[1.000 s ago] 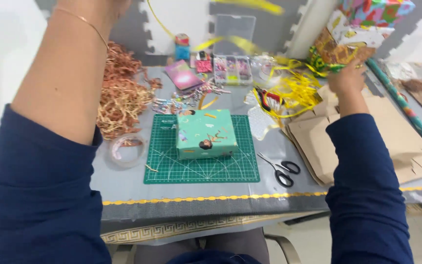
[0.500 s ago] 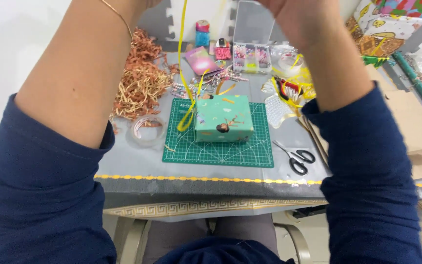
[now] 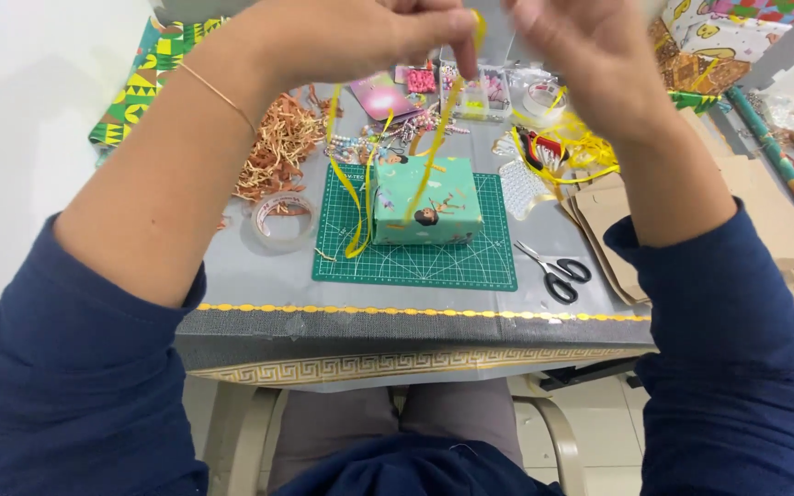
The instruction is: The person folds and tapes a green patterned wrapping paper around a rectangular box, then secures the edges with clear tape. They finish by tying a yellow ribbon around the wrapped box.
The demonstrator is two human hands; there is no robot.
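Both my hands are raised close to the camera above the table. My left hand [image 3: 360,32] pinches a yellow ribbon [image 3: 434,156] between thumb and fingers. My right hand [image 3: 581,46] is next to it with its fingers curled, blurred; whether it touches the ribbon I cannot tell. The ribbon hangs down in loops onto a teal wrapped gift box [image 3: 426,204], which sits on a green cutting mat [image 3: 415,262]. Another loop of ribbon lies on the mat left of the box.
Scissors [image 3: 558,271] lie right of the mat, a clear tape roll [image 3: 279,220] left of it. Shredded brown paper [image 3: 277,147], small bead boxes [image 3: 480,92], more yellow ribbon [image 3: 590,152], cardboard sheets [image 3: 765,239] and wrapping-paper rolls [image 3: 783,165] crowd the table.
My hands came together near the camera from far apart. The ribbon was pulled in from the right and now hangs over the box.
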